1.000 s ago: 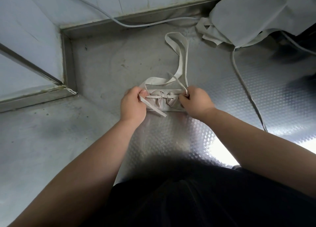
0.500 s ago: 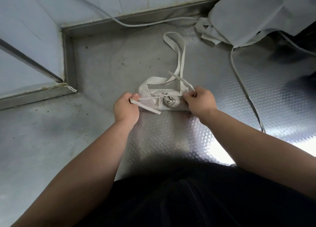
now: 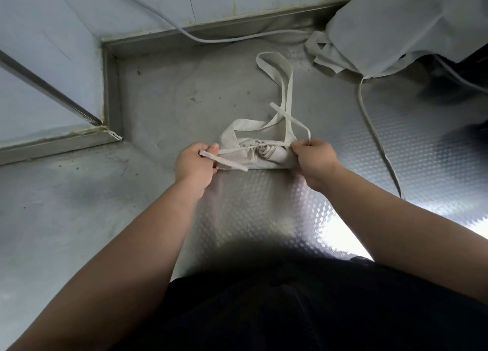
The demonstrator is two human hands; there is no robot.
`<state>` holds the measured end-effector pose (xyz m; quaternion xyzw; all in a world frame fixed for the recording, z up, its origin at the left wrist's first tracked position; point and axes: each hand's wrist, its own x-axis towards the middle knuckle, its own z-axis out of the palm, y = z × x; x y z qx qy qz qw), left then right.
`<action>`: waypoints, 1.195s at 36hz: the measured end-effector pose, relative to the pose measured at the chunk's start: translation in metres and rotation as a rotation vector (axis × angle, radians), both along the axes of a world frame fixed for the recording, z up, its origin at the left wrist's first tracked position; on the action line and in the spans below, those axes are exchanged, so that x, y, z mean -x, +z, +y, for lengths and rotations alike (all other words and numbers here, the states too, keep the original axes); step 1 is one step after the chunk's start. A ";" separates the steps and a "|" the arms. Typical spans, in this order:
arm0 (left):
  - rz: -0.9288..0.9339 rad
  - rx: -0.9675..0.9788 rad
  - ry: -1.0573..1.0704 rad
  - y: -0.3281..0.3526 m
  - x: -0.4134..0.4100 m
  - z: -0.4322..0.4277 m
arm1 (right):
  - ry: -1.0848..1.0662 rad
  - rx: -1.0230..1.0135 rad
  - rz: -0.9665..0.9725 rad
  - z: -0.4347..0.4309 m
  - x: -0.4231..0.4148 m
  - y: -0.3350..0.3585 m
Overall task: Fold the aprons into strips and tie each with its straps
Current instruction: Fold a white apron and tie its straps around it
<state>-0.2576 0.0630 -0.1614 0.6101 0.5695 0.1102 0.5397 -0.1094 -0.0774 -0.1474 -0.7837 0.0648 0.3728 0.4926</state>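
A cream apron folded into a short strip (image 3: 260, 158) lies on the metal counter (image 3: 250, 208), with a strap knot (image 3: 254, 148) at its middle. My left hand (image 3: 194, 163) pinches one strap end (image 3: 224, 160) at the bundle's left. At the bundle's right, my right hand (image 3: 315, 160) pinches the other strap end (image 3: 303, 128). The strap runs taut between both hands across the knot. The neck loop (image 3: 280, 73) trails away from me over the counter.
A pile of pale unfolded aprons (image 3: 396, 25) sits at the back right, one long strap (image 3: 375, 128) hanging toward me. A white cable (image 3: 211, 39) runs along the back wall. A raised metal ledge (image 3: 111, 86) bounds the counter at left.
Both hands have moved apart, left hand leftward and right hand rightward, drawing the strap ends outward. The knot at the middle looks smaller and tighter.
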 end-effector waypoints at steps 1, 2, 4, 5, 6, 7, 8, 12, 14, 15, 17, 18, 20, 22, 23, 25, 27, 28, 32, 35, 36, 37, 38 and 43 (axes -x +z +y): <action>-0.010 0.009 0.002 0.000 -0.001 0.000 | -0.049 -0.074 0.089 0.001 -0.001 0.004; -0.021 0.036 0.010 0.002 -0.002 -0.001 | -0.090 -0.142 0.158 0.001 -0.001 0.007; -0.079 0.178 0.060 0.005 -0.002 0.001 | -0.131 -0.227 0.211 0.000 -0.003 0.013; -0.118 0.270 0.089 0.006 -0.002 0.003 | -0.133 -0.263 0.224 -0.001 -0.003 0.015; -0.151 0.348 0.112 0.008 -0.001 0.004 | -0.126 -0.297 0.237 -0.002 -0.004 0.016; -0.180 0.407 0.129 0.009 0.000 0.005 | -0.111 -0.330 0.251 -0.003 -0.005 0.018; -0.215 0.453 0.146 0.011 0.001 0.006 | -0.100 -0.361 0.270 -0.003 -0.005 0.020; -0.365 0.605 0.296 0.020 0.004 0.014 | -0.091 -0.434 0.316 0.000 -0.006 0.030; -0.439 0.667 0.368 0.026 0.004 0.015 | -0.066 -0.455 0.323 0.001 -0.005 0.036; -0.467 0.693 0.398 0.029 0.004 0.014 | -0.066 -0.468 0.336 0.003 -0.004 0.039; -0.499 0.743 0.438 0.034 0.004 0.013 | -0.098 -0.499 0.360 0.006 -0.003 0.044; -0.508 0.771 0.455 0.037 0.004 0.013 | -0.119 -0.516 0.370 0.007 -0.002 0.046; -0.515 0.826 0.475 0.040 0.006 0.013 | -0.145 -0.545 0.383 0.009 -0.001 0.051; -0.526 0.867 0.480 0.042 0.006 0.010 | -0.167 -0.559 0.399 0.010 -0.001 0.052; -0.541 0.885 0.486 0.043 0.006 0.009 | -0.176 -0.563 0.409 0.011 -0.001 0.053; -0.598 0.915 0.512 0.045 0.007 0.008 | -0.189 -0.562 0.436 0.013 0.001 0.055; -0.672 0.950 0.540 0.044 0.007 0.009 | -0.209 -0.542 0.467 0.014 0.001 0.056; -0.711 0.949 0.555 0.044 0.006 0.009 | -0.210 -0.530 0.480 0.014 0.001 0.057; -0.810 0.781 0.588 0.045 0.000 0.008 | -0.198 -0.542 0.491 0.018 -0.002 0.059; -0.809 0.752 0.618 0.050 -0.003 0.005 | -0.187 -0.592 0.491 0.022 -0.003 0.059; -0.811 0.757 0.640 0.050 -0.004 0.005 | -0.185 -0.598 0.499 0.023 -0.004 0.058; -0.811 0.757 0.663 0.050 -0.005 0.005 | -0.174 -0.597 0.502 0.023 -0.004 0.057; -0.807 0.751 0.684 0.049 -0.005 0.005 | -0.152 -0.587 0.492 0.023 -0.003 0.056; -0.779 0.655 0.724 0.040 -0.008 0.005 | 0.132 -0.378 0.201 0.020 0.003 0.041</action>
